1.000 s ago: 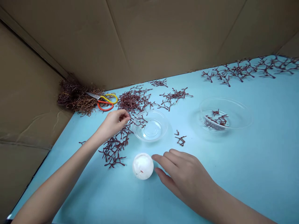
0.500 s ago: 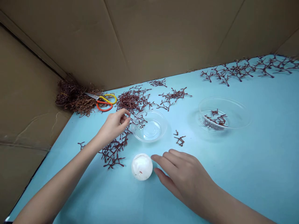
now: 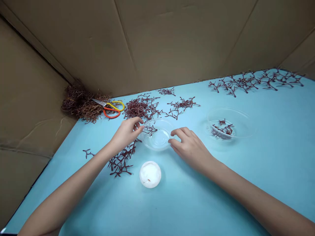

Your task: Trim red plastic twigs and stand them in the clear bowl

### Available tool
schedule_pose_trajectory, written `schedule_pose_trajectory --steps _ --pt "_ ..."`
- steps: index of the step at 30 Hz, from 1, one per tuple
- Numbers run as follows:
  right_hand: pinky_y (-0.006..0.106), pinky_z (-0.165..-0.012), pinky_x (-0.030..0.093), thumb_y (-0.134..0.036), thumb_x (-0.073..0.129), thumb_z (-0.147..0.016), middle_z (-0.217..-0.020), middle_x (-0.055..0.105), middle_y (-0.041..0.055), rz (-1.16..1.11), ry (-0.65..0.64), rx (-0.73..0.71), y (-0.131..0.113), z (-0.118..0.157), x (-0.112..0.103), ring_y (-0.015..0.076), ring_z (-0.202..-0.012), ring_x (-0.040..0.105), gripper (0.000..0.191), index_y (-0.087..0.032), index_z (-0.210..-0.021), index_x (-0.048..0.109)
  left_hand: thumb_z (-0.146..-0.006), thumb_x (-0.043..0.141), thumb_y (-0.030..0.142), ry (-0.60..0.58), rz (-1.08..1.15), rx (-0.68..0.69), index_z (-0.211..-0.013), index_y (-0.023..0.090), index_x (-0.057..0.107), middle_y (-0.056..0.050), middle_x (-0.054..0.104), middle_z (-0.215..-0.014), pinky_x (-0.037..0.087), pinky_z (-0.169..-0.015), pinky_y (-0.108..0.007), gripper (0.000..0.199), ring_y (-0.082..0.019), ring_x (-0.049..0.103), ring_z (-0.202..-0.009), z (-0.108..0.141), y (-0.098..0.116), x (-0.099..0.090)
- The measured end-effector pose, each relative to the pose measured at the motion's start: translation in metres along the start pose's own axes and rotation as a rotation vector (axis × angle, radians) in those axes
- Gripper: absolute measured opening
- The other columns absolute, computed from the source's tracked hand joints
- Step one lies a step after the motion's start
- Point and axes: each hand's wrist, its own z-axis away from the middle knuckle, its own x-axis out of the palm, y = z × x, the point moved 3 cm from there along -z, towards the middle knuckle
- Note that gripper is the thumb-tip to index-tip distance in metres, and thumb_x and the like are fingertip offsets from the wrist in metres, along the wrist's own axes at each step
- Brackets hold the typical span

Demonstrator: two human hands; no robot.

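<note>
My left hand (image 3: 126, 134) curls at the left rim of a clear round bowl (image 3: 157, 139), and I cannot tell whether its fingertips pinch a twig. A few dark red twigs (image 3: 150, 130) lie in that bowl. My right hand (image 3: 188, 146) rests its fingertips and thumb on the bowl's right rim, holding nothing visible. Below my left wrist lies a heap of dark red branched twigs (image 3: 120, 162). A white foam ball (image 3: 150, 174) sits just below the bowl, touched by neither hand.
A second clear bowl (image 3: 228, 124) holding twigs stands to the right on the blue table top (image 3: 197, 203). Farther back lie twig piles (image 3: 141, 108), orange-and-yellow-handled scissors (image 3: 108, 107) and a brown dried bundle (image 3: 82, 105). Cardboard walls (image 3: 172, 39) rise behind.
My right hand has moved up and left from beside the white ball to the bowl's right rim. My left hand has shifted right onto the left rim.
</note>
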Motion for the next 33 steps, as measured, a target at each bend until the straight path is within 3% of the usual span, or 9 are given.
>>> schedule_pose_trajectory --steps 6,13,17,24,33 --pt "0.025 -0.056 0.035 -0.010 0.054 -0.073 -0.075 0.058 0.0055 -0.033 -0.008 -0.025 -0.006 0.003 0.000 0.0170 -0.070 0.043 0.010 -0.016 -0.066 0.059 -0.073 0.043 0.019 0.010 -0.010 -0.012 -0.072 0.014 0.054 0.000 0.054 -0.060 0.034 -0.054 -0.020 0.012 -0.012 0.048 -0.057 -0.005 0.001 0.004" --pt "0.025 -0.056 0.032 -0.011 0.052 -0.075 -0.073 0.058 0.0056 -0.051 0.012 -0.032 -0.008 0.006 0.000 0.0166 -0.070 0.043 0.011 -0.016 -0.067 0.059 -0.074 0.048 0.029 -0.015 -0.046 0.018 -0.082 0.015 0.054 -0.001 0.057 -0.068 0.036 -0.056 -0.021 0.018 -0.014 0.052 -0.063 0.000 0.005 0.008" --pt "0.025 -0.056 0.031 -0.011 0.052 -0.074 -0.072 0.058 0.0053 -0.049 0.030 -0.037 -0.009 0.006 0.000 0.0164 -0.070 0.042 0.011 -0.016 -0.067 0.059 -0.070 0.053 0.023 -0.032 -0.095 0.023 -0.082 0.015 0.055 -0.001 0.056 -0.068 0.036 -0.056 -0.022 0.014 -0.014 0.052 -0.061 0.001 0.004 0.010" --pt "0.025 -0.054 0.029 -0.006 0.054 -0.071 -0.069 0.057 0.0046 -0.029 0.039 -0.051 -0.014 0.006 -0.003 0.0161 -0.068 0.042 0.012 -0.015 -0.064 0.058 -0.071 0.046 0.013 -0.042 -0.155 0.038 -0.068 0.014 0.057 -0.001 0.058 -0.062 0.035 -0.056 -0.021 0.011 -0.014 0.052 -0.059 -0.001 0.005 0.008" --pt "0.026 -0.054 0.027 -0.005 0.054 -0.070 -0.063 0.054 0.0029 -0.047 0.033 -0.087 -0.029 0.010 -0.012 0.0153 -0.063 0.040 0.013 -0.015 -0.061 0.056 -0.073 0.042 0.012 -0.063 -0.232 0.152 -0.067 0.013 0.056 -0.004 0.057 -0.069 0.038 -0.061 -0.022 0.015 -0.015 0.052 -0.066 -0.008 0.016 0.003"
